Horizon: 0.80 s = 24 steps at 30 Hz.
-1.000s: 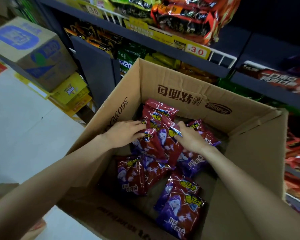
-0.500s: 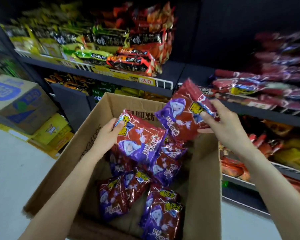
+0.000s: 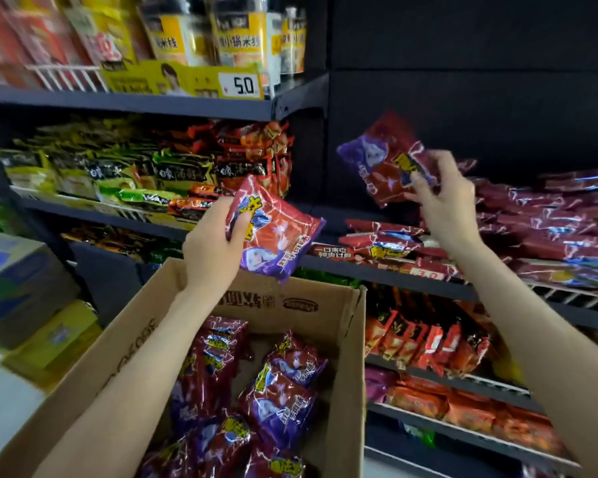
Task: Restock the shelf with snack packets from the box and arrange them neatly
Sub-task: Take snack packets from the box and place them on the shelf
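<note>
My left hand (image 3: 212, 246) grips a red and purple snack packet (image 3: 279, 236) by its left edge, above the far end of the open cardboard box (image 3: 358, 343). My right hand (image 3: 442, 198) pinches a second matching packet (image 3: 384, 160), held high and tilted over the right-hand shelf (image 3: 387, 274). That shelf carries a pile of the same red packets (image 3: 546, 222). Several more packets (image 3: 277, 398) lie loose inside the box.
Dark shelving fills the view. Green, black and orange noodle packs (image 3: 159, 174) crowd the left shelf, with cup noodles (image 3: 235, 36) above. Orange packets (image 3: 425, 343) fill lower right shelves. Stacked cartons (image 3: 18, 284) stand on the floor at the left.
Both hands have risen out of the box, each with a packet. The right hand has carried its packet up and right over the shelf pile; the view has tilted upward.
</note>
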### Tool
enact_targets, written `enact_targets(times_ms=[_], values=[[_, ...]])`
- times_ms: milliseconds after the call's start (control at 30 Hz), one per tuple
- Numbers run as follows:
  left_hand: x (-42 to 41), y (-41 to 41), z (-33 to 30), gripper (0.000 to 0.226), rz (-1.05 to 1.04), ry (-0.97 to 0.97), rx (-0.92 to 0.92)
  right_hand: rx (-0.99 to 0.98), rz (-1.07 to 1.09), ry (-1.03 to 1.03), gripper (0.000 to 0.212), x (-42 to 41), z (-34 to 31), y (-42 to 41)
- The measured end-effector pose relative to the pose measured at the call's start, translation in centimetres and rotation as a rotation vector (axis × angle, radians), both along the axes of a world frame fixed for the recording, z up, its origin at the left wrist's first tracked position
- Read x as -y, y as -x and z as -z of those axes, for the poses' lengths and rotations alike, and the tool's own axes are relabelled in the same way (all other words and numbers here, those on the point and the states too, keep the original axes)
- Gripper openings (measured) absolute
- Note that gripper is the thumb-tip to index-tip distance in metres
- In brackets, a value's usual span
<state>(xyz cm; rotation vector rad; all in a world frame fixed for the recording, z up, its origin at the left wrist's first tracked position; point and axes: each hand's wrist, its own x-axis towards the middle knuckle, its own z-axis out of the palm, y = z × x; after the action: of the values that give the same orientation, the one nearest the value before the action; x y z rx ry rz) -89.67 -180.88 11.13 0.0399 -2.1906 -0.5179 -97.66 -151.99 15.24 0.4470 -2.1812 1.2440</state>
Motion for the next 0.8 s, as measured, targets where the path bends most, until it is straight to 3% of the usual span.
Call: enact_targets(times_ms=[167,367,467,567,800], values=[[-2.4,3.7,-2.3,0.024,-0.144,0.435,-0.137,-0.030,0.031,-0.522,0.029,-1.6,2.2,4.4],[-5.8,10.8,-4.4,0.020,-0.086,0.641,-0.267,0.106,-0.072,-0.803,0.029,-1.8,3.4,4.9],[-8.6,14.6,-5.0,0.009,-0.035,0.736,-0.218,0.116,-0.073,-0.926,0.034,-1.8,3.6,5.2],[-11.5,17.5,-4.0,0.013,0.104,0.715,-0.067,0.147,-0.078,-0.969,0.037,-2.1,3.9,5.6],[-14.3,19.8,-0.6,0.023,0.392,0.332,0.349,0.064,0.003,-0.921,0.034,-3.3,4.6,6.1]])
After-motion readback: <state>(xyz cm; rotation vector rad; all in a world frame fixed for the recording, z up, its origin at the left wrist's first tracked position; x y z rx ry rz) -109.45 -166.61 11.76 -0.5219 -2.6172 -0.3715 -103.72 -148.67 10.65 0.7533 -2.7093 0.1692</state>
